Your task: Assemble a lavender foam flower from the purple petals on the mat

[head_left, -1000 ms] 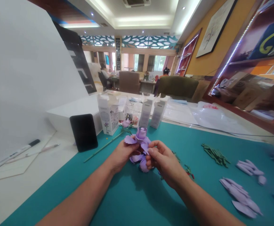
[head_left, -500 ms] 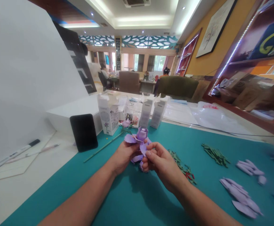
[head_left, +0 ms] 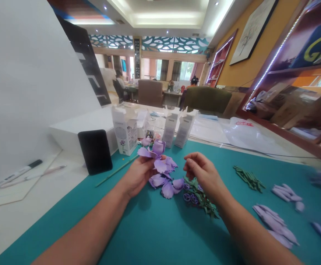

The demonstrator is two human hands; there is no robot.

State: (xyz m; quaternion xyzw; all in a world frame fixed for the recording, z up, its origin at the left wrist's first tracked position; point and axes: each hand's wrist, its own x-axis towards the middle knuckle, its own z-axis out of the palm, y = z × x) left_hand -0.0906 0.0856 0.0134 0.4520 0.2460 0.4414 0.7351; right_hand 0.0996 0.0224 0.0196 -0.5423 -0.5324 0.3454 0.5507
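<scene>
My left hand point(head_left: 137, 175) is closed around a purple brick-built flower point(head_left: 159, 167), holding it just above the teal mat point(head_left: 155, 228). Loose purple petals of the flower hang below its bud. To the right, apart from the flower, my right hand point(head_left: 203, 175) hovers with fingers curled in a loose pinch, and I see nothing in them. Under it lies a pile of small green and purple parts point(head_left: 197, 197).
Purple petal pieces point(head_left: 273, 221) and green stem pieces point(head_left: 249, 176) lie on the mat's right. A finished flower on a green stem point(head_left: 116, 171), three white cartons point(head_left: 126, 130), a black phone point(head_left: 95, 151) and pens point(head_left: 25, 173) lie at left and back. People sit far behind.
My right hand has let go of the flower and moved right. My left hand has lifted and tilted the flower. The view has shifted slightly downward.
</scene>
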